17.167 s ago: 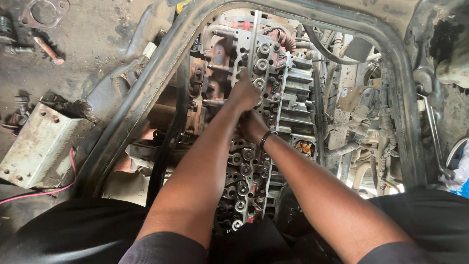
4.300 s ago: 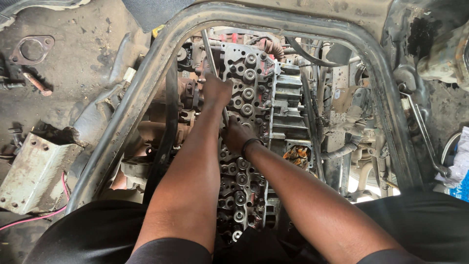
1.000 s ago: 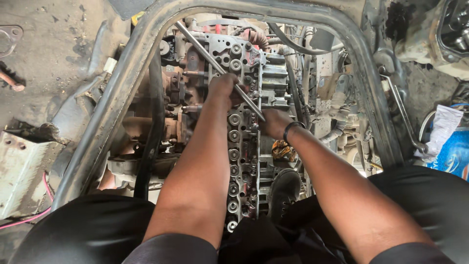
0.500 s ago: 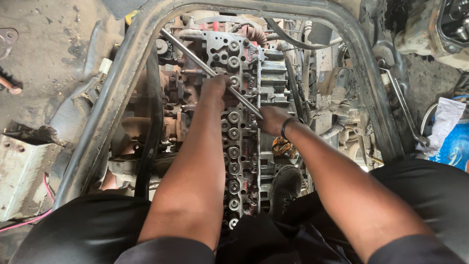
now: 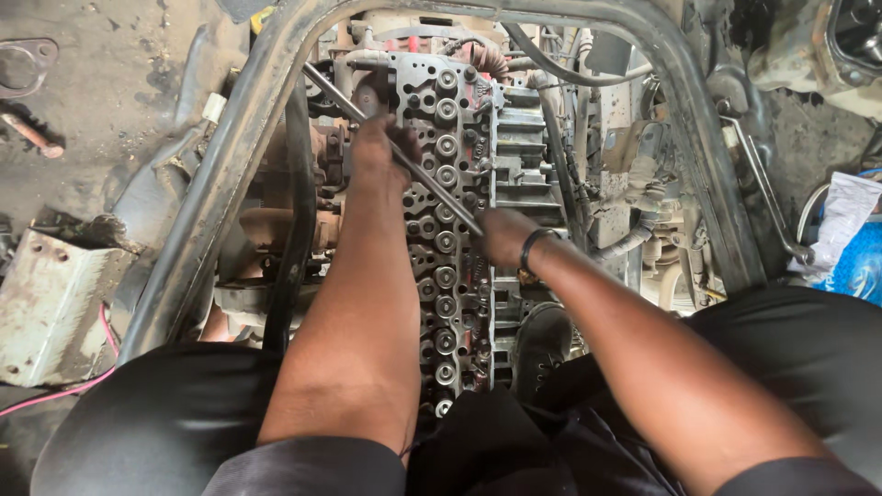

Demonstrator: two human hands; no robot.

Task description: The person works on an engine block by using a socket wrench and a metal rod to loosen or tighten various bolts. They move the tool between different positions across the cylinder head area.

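Long steel bar [image 5: 404, 161] lies diagonal across the engine head [image 5: 450, 239], running from upper left of the frame, near the frame rail [image 5: 230, 174], down-right to mid-frame. Its long axis goes upper left to lower right, approx. crosswise to the head's row of valve springs, which runs top to bottom.

Left hand [image 5: 378, 147] is closed round the bar at about its mid-length, upper centre of frame, knuckles up. Right hand [image 5: 503, 237] is closed on the bar's lower-right end, just right of the head's centre line, black wristband [image 5: 530, 250] behind it. So both hands grip the same bar, left farther up, right nearer the body. The free end sticks out past the left hand toward the rail; can't tell what the lower end seats on, the right hand hides it.

Misc: grey metal box [image 5: 46, 308] sits lower left on the floor, w/ a pink wire [image 5: 101, 354] by it; blue bag [image 5: 854, 266] at right edge.
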